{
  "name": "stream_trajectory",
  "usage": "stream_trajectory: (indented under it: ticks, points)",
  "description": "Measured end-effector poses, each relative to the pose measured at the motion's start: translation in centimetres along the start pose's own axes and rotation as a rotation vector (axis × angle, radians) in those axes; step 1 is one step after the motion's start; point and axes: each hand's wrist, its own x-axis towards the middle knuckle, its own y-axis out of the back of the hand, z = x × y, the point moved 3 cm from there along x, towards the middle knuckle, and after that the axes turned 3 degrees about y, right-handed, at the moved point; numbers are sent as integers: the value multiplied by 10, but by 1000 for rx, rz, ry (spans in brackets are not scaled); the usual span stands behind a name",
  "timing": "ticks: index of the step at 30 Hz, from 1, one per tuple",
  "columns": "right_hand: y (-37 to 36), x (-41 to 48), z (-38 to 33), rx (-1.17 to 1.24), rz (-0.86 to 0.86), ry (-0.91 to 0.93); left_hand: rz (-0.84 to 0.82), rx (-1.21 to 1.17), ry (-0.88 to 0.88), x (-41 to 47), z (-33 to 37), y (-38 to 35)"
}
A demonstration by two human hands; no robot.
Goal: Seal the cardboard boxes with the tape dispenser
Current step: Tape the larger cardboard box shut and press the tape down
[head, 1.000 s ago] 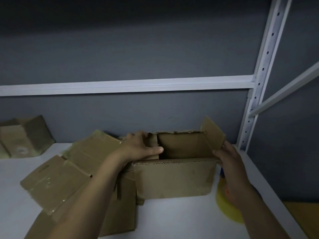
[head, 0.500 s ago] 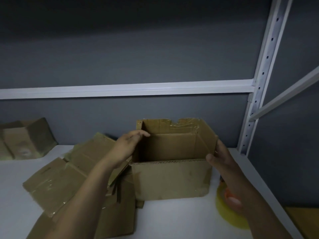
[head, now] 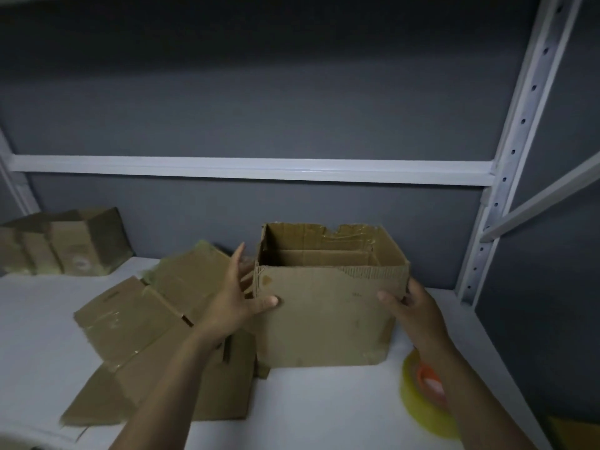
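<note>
An open-topped cardboard box (head: 324, 316) stands on the white shelf (head: 308, 410), its flaps upright and old tape along the torn back rim. My left hand (head: 235, 306) lies flat against the box's left side, fingers straight and pointing up, thumb on the front face. My right hand (head: 414, 308) holds the box's right front corner, with the thumb on the front face and the fingers out of sight round the side. A yellowish tape roll (head: 418, 404) with an orange core lies on the shelf at the right, partly hidden by my right forearm.
Several flattened cardboard boxes (head: 152, 323) lie piled left of the box, under my left arm. Another box (head: 68, 245) sits at the far back left. A white rack upright (head: 509, 177) and a cross beam (head: 253, 170) frame the grey wall behind.
The box's flaps have gone from folded over to standing upright. Both hands have come down from the top rim to the box's lower front corners.
</note>
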Motion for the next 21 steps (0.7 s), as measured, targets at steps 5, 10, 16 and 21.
stream_trajectory:
  ticks: [5, 10, 16, 21]
  points:
    - [-4, -5, -2, 72, -21, 23, 190, 81, 5, -14, -10, -28]
    - [0, -10, -41, 84, 82, 146, 297, 0, -56, -22, 8, -26]
    - [-26, -33, -113, 117, 263, 253, 409, -60, -191, -42, 47, 11]
    - [-91, -72, -165, 150, 307, 295, 444, -19, -235, -78, 61, 90]
